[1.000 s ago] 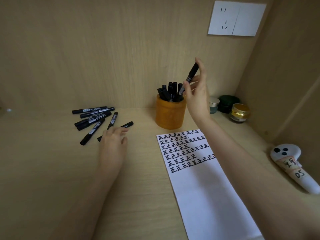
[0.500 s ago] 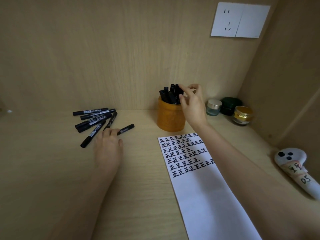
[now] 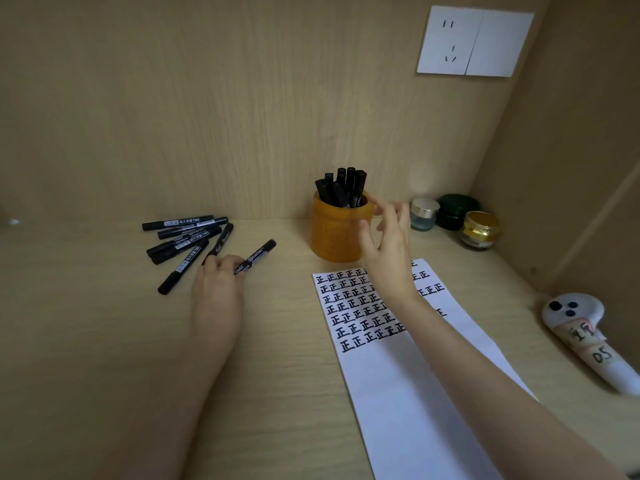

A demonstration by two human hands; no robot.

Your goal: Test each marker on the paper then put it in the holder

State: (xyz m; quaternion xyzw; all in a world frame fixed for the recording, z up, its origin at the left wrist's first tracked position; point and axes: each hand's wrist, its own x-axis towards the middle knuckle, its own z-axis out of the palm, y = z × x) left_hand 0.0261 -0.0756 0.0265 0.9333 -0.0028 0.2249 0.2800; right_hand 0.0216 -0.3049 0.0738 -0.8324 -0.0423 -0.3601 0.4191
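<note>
An orange holder (image 3: 334, 233) stands at the back of the desk with several black markers (image 3: 343, 188) upright in it. My right hand (image 3: 388, 251) hovers just right of the holder, fingers spread and empty. A white paper (image 3: 408, 382) with rows of black test marks lies below it, partly under my right forearm. My left hand (image 3: 218, 292) lies on the desk and pinches the near end of a black marker (image 3: 258, 254) that lies flat. Several more black markers (image 3: 187, 240) lie in a loose pile to its left.
Three small jars (image 3: 453, 216) stand in the back right corner. A white controller with taped labels (image 3: 585, 334) lies at the right edge. Wooden walls close the back and right side; a wall socket (image 3: 474, 41) is mounted high on the back wall.
My right hand lowered the marker it held into the holder, let go, and drew back to the right, empty. My left hand closed its fingertips on the nearest loose marker.
</note>
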